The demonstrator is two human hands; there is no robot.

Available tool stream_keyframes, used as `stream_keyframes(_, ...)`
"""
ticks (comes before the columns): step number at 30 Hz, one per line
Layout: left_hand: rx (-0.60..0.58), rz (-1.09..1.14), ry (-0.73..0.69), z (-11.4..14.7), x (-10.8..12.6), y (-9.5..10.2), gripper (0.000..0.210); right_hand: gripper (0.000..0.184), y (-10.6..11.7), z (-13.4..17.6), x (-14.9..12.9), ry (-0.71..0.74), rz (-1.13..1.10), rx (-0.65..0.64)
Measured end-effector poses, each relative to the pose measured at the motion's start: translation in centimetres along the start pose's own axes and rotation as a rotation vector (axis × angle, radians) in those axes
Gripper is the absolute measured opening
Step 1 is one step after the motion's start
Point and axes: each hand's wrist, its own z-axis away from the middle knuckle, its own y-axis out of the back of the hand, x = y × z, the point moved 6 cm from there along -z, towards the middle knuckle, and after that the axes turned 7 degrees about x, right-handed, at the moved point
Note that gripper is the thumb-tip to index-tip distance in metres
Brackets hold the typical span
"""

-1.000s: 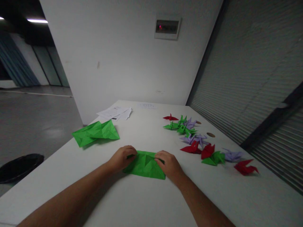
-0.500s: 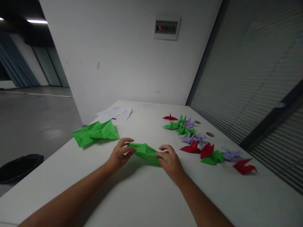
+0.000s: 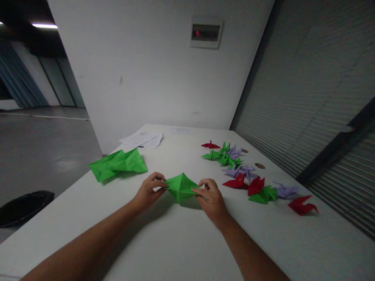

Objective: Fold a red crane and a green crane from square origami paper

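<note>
A green folded sheet (image 3: 181,185) is being held above the near middle of the bench (image 3: 172,242), in front of the wearer. Its left corner is being pinched between thumb and fingers of the left hand (image 3: 150,192), its right corner by those of the right hand (image 3: 211,199) — both sets of fingers are being kept closed on the paper. The grip is being confined to the two ends, probably so that the middle is being left free to bulge into its ridged diamond shape. A shadow is being cast below; whether the lower tip is touching the bench cannot be told from this angle.

On the left, creased green papers (image 3: 118,164) are being left lying near the edge, seemingly within easy reach and out of the hands' way. Beyond them, printed white sheets (image 3: 142,139) are being kept well apart from the folded work.

Along the right side, bird-like folded pieces (image 3: 225,159) (red, green and lilac) are being spread in a loose line — presumably so that the space between the forearms is being kept free.
</note>
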Motion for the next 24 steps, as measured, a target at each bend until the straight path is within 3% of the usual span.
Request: stream_keyframes(24,-0.119,0.101,-0.011,0.1,2.4,-2.0,0.009,0.019,-2.5,-0.2,-2.7,0.04,-0.136,-0.162)
